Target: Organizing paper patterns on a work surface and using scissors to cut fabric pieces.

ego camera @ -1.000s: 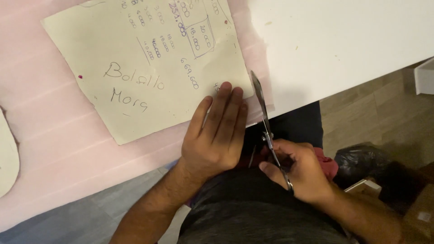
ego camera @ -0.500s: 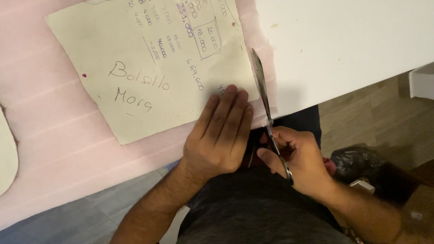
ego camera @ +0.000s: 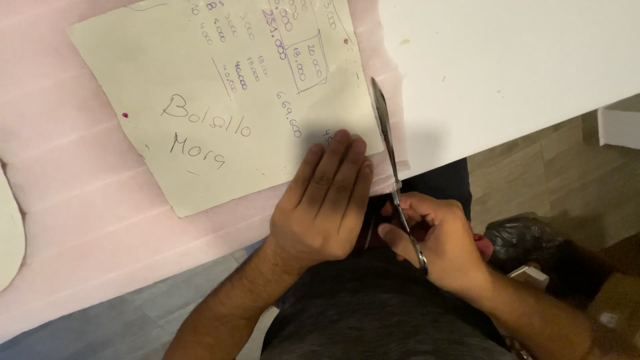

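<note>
A cream paper pattern [ego camera: 220, 100] with handwriting lies pinned on pale pink fabric [ego camera: 80, 220] spread over a white table [ego camera: 507, 73]. My left hand [ego camera: 323, 200] lies flat on the pattern's lower right corner, fingers together and pointing up. My right hand [ego camera: 437, 243] grips the handles of metal scissors [ego camera: 385, 130]. The blades point away from me and run along the pattern's right edge, in the pink fabric beside it.
A second cream pattern piece [ego camera: 10, 233] shows at the left edge. Below the table's edge are a wooden floor [ego camera: 527, 180], a dark bag [ego camera: 527, 240] and a small white box [ego camera: 530, 275]. A white object [ego camera: 620, 127] stands at the far right.
The scissors and my right hand have moved a little up along the pattern's right edge. My left hand has stayed pressed on the pattern's corner.
</note>
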